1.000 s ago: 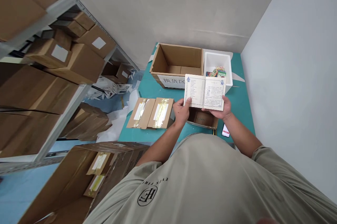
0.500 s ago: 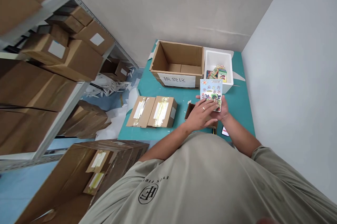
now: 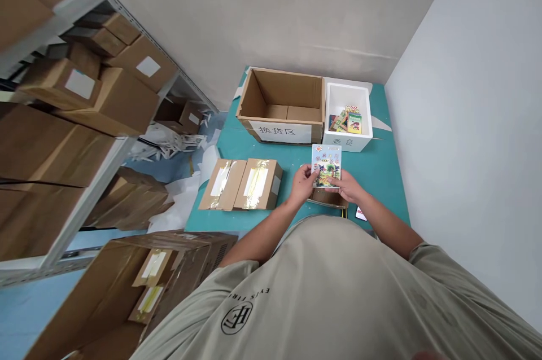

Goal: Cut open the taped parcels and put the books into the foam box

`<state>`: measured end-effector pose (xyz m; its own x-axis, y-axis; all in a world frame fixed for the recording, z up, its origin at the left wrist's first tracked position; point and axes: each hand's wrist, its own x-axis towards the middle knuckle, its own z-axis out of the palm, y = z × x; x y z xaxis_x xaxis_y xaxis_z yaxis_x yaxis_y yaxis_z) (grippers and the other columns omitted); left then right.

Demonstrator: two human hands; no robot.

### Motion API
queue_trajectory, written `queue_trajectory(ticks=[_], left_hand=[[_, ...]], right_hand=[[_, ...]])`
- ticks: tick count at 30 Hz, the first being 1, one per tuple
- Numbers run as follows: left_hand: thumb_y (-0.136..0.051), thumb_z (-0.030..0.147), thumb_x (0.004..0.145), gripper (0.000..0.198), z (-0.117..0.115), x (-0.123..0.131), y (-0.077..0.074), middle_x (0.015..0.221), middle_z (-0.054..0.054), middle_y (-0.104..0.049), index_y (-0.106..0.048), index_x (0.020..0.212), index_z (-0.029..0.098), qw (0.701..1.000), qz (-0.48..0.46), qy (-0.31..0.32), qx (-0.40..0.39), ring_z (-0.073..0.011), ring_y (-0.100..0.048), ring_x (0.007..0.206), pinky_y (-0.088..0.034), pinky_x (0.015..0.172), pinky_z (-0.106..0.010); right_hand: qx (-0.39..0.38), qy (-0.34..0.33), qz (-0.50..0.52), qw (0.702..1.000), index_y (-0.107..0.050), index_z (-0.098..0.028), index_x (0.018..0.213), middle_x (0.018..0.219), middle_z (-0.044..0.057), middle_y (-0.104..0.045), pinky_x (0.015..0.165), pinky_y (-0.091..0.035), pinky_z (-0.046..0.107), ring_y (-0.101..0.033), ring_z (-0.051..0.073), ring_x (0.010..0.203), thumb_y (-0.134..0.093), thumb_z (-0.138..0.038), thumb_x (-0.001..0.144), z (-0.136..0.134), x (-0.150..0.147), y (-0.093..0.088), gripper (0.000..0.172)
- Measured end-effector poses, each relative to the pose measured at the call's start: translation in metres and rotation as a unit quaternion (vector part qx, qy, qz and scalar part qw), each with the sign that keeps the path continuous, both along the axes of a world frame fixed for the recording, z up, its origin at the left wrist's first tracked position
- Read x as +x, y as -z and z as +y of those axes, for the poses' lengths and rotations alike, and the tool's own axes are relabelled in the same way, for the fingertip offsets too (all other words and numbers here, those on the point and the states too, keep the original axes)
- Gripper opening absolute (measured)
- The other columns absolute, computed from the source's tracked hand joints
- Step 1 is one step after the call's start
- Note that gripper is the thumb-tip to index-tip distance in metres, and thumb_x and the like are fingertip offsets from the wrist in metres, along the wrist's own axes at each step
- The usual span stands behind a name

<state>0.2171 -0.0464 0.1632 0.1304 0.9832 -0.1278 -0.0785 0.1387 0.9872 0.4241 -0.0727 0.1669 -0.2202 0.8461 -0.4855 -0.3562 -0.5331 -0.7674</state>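
Both my hands hold a small closed picture booklet (image 3: 326, 166) with a colourful illustrated cover, upright by its lower side edges. My left hand (image 3: 302, 184) grips the left edge, and my right hand (image 3: 346, 186) grips the right edge. Just beneath them sits a small open cardboard box (image 3: 328, 198), mostly hidden by the booklet and my hands. Ahead, a white foam box (image 3: 347, 143) holds several similar colourful booklets. An open cardboard carton (image 3: 279, 132) with a white printed label stands to its left.
Two taped parcels (image 3: 240, 184) lie on the teal table (image 3: 372, 179), left of my hands. A phone or card (image 3: 361, 214) lies near my right forearm. Metal shelves (image 3: 84, 151) stacked with cartons fill the left side, above paper scraps on the floor. A large taped carton (image 3: 139, 292) stands at lower left.
The booklet, open showing printed pages a second ago, is now closed with its cover up. My left hand has moved off the cover to the left edge.
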Motion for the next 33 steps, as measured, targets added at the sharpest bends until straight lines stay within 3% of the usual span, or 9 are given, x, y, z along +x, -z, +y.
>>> queue_trajectory(ticks=[3, 6, 9, 13, 17, 20, 24, 29, 33], left_hand=[[-0.091, 0.077, 0.084, 0.063, -0.001, -0.004, 0.019, 0.094, -0.007, -0.084, -0.076, 0.107, 0.02, 0.999, 0.022, 0.001, -0.036, -0.025, -0.078, 0.087, -0.063, 0.083, -0.038], [-0.089, 0.067, 0.087, 0.068, -0.005, -0.011, 0.029, 0.095, -0.005, -0.082, -0.076, 0.133, 0.019, 0.996, 0.052, 0.021, -0.064, -0.0239, -0.078, 0.086, -0.062, 0.081, -0.037], [-0.084, 0.062, 0.093, 0.069, -0.007, -0.024, 0.032, 0.109, -0.007, -0.085, -0.073, 0.147, 0.02, 0.994, 0.102, -0.003, -0.037, -0.0228, -0.08, 0.095, -0.064, 0.092, -0.038], [-0.08, 0.06, 0.097, 0.057, -0.013, -0.045, 0.033, 0.112, -0.009, -0.087, -0.079, 0.136, 0.019, 0.988, 0.153, -0.01, -0.019, -0.026, -0.081, 0.102, -0.065, 0.1, -0.042], [-0.078, 0.058, 0.098, 0.051, -0.025, -0.056, 0.038, 0.111, -0.01, -0.088, -0.081, 0.13, 0.019, 0.984, 0.179, 0.0, -0.01, -0.0284, -0.083, 0.102, -0.067, 0.099, -0.044], [-0.075, 0.055, 0.1, 0.046, -0.034, -0.058, 0.044, 0.111, -0.01, -0.089, -0.081, 0.13, 0.02, 0.979, 0.205, 0.003, -0.005, -0.0285, -0.084, 0.1, -0.069, 0.097, -0.045], [-0.075, 0.046, 0.101, 0.036, -0.039, -0.063, 0.05, 0.119, -0.012, -0.089, -0.083, 0.126, 0.022, 0.957, 0.288, 0.005, 0.031, -0.0313, -0.084, 0.111, -0.068, 0.104, -0.047], [-0.074, 0.046, 0.103, 0.041, -0.026, -0.07, 0.059, 0.129, -0.018, -0.088, -0.081, 0.133, 0.018, 0.913, 0.407, -0.015, 0.013, -0.0371, -0.082, 0.127, -0.064, 0.112, -0.048], [-0.08, 0.053, 0.099, 0.056, -0.004, -0.071, 0.067, 0.124, -0.019, -0.089, -0.079, 0.14, 0.016, 0.881, 0.466, 0.055, -0.052, -0.0387, -0.083, 0.122, -0.064, 0.101, -0.042]], right_hand=[[-0.043, 0.031, -0.036, 0.998, -0.067, -0.027, 0.112, 0.099, 0.001, -0.089, 0.066, -0.075, 0.028, -0.085, 0.019, 0.073, -0.106, -0.025, 0.083, -0.008, 0.001, 0.026, 0.048], [-0.033, 0.09, -0.054, 0.994, -0.066, -0.027, 0.11, 0.095, -0.001, -0.087, 0.061, -0.072, 0.024, -0.078, 0.014, 0.063, -0.103, -0.025, 0.087, 0.009, 0.017, 0.036, 0.043], [0.012, 0.165, -0.084, 0.983, -0.07, -0.026, 0.118, 0.097, 0.0, -0.086, 0.059, -0.07, 0.021, -0.075, 0.012, 0.063, -0.098, -0.024, 0.093, 0.062, 0.053, 0.022, 0.038], [0.04, 0.241, -0.132, 0.961, -0.071, -0.023, 0.13, 0.101, 0.003, -0.085, 0.067, -0.071, 0.017, -0.078, 0.012, 0.072, -0.093, -0.022, 0.102, 0.15, 0.117, -0.009, 0.035], [-0.072, 0.255, -0.261, 0.928, -0.07, -0.016, 0.134, 0.098, 0.007, -0.081, 0.066, -0.071, 0.018, -0.08, 0.015, 0.077, -0.087, -0.023, 0.109, 0.188, 0.158, -0.019, 0.031], [-0.095, 0.233, -0.299, 0.92, -0.068, -0.016, 0.131, 0.096, 0.007, -0.079, 0.063, -0.07, 0.018, -0.078, 0.014, 0.074, -0.083, -0.021, 0.112, 0.176, 0.161, -0.005, 0.025], [-0.086, 0.181, -0.317, 0.927, -0.067, -0.02, 0.111, 0.087, 0.003, -0.076, 0.065, -0.069, 0.021, -0.075, 0.013, 0.071, -0.084, -0.02, 0.108, 0.136, 0.138, 0.025, 0.017], [-0.077, 0.15, -0.354, 0.92, -0.065, -0.025, 0.11, 0.096, 0.0, -0.077, 0.064, -0.063, 0.021, -0.071, 0.013, 0.07, -0.087, -0.034, 0.102, 0.052, 0.101, 0.069, 0.025], [-0.058, 0.086, -0.449, 0.888, -0.065, -0.027, 0.127, 0.121, 0.006, -0.082, 0.073, -0.066, 0.028, -0.078, 0.021, 0.09, -0.084, -0.052, 0.098, -0.025, 0.08, 0.096, 0.043]])
